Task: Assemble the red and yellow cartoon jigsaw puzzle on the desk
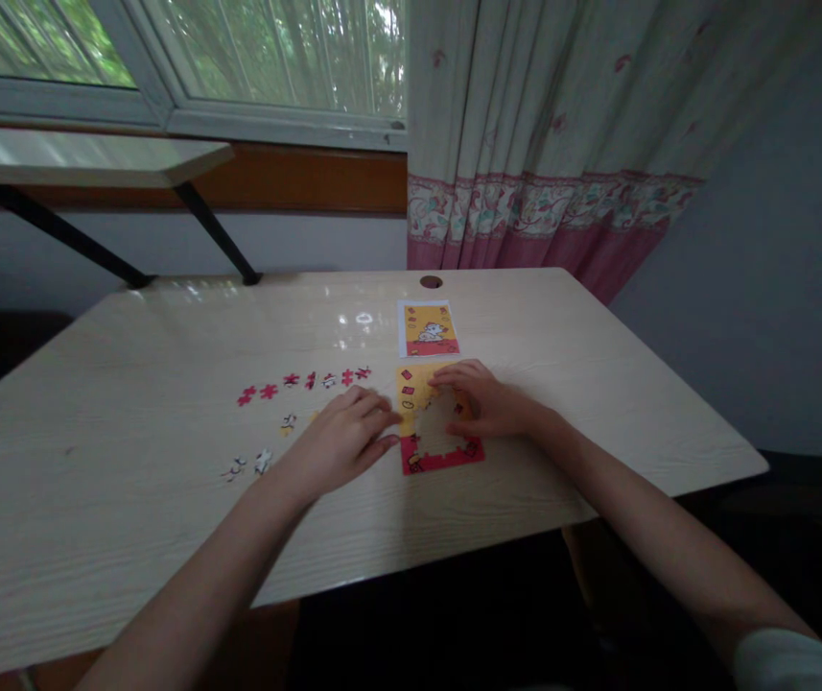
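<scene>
A partly assembled jigsaw puzzle lies flat on the table, yellow above and red along the bottom, with a gap in its middle where bare tabletop shows. My right hand rests over its upper right part, thumb and fingers apart across the gap. At the puzzle's left edge is my left hand, fingers slightly bent, thumb apart, nothing visible between them. Just behind the puzzle lies a reference picture of a white animal on yellow and red. Part of the puzzle is hidden under my right hand.
Left of the puzzle, several loose red pieces form a row. Nearer me lie a yellow-and-white piece and white pieces. A raised shelf stands at the table's back left; a round hole sits near the back edge.
</scene>
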The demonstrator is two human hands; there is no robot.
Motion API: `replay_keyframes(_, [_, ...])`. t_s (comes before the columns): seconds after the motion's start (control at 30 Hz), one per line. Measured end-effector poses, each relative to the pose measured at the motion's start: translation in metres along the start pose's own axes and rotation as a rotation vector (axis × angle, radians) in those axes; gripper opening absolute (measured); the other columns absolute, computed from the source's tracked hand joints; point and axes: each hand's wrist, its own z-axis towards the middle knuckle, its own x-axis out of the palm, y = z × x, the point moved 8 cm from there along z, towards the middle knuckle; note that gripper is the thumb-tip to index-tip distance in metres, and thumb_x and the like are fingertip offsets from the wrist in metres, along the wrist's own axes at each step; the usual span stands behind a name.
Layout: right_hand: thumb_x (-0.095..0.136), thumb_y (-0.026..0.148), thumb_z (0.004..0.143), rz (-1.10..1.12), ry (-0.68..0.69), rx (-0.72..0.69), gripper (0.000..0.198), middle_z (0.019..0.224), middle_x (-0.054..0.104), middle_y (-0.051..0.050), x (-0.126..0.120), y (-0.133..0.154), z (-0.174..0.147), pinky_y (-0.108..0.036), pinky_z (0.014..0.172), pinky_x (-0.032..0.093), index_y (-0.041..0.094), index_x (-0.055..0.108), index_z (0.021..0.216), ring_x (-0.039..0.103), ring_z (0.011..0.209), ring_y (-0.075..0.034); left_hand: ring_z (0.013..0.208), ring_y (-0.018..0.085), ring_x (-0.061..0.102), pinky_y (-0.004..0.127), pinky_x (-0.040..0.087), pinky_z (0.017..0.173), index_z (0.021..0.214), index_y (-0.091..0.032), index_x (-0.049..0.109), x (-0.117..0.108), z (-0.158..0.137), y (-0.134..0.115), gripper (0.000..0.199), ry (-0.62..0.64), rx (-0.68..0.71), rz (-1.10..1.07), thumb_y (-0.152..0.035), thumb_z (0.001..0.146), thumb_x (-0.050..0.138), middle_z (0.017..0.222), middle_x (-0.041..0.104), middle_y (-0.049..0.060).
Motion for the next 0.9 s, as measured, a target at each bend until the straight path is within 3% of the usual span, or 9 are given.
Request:
replay_keyframes(0.63, [0.075,0.046,0.065,-0.076,-0.015,0.038,0.058,0.12,0.058,-0.009,-0.015,-0.028,-0.013,-0.045,0.097,0.036,0.024,0.059,0.116,0.051,0.112,-0.026,0.097,0.023,0.05,0.039,0.043,0.085,0.108,-0.018,0.062,0.001,0.0,-0.001,0.028,0.014,-0.008,0.013,-0.033,0.091,0.046,0.102,0.06,0.01])
replay_keyframes(0.77, [0.075,0.046,0.066,-0.067,-0.021,0.03,0.057,0.12,0.059,-0.009,-0.015,-0.028,-0.013,-0.045,0.097,0.037,0.024,0.059,0.116,0.051,0.112,-0.026,0.098,0.022,0.052,0.039,0.043,0.087,0.107,-0.02,0.063,-0.014,-0.006,0.009,0.027,-0.013,0.002,-0.014,-0.032,0.091,0.046,0.105,0.062,0.008])
replay_keyframes(0.9, [0.075,0.047,0.065,-0.072,-0.024,0.035,0.059,0.12,0.059,-0.01,-0.015,-0.029,-0.013,-0.045,0.096,0.037,0.022,0.06,0.116,0.052,0.111,-0.026,0.1,0.022,0.054,0.039,0.044,0.086,0.105,-0.02,0.064,-0.042,-0.028,0.045,0.029,-0.111,-0.11,-0.034,-0.034,0.091,0.043,0.107,0.064,0.008])
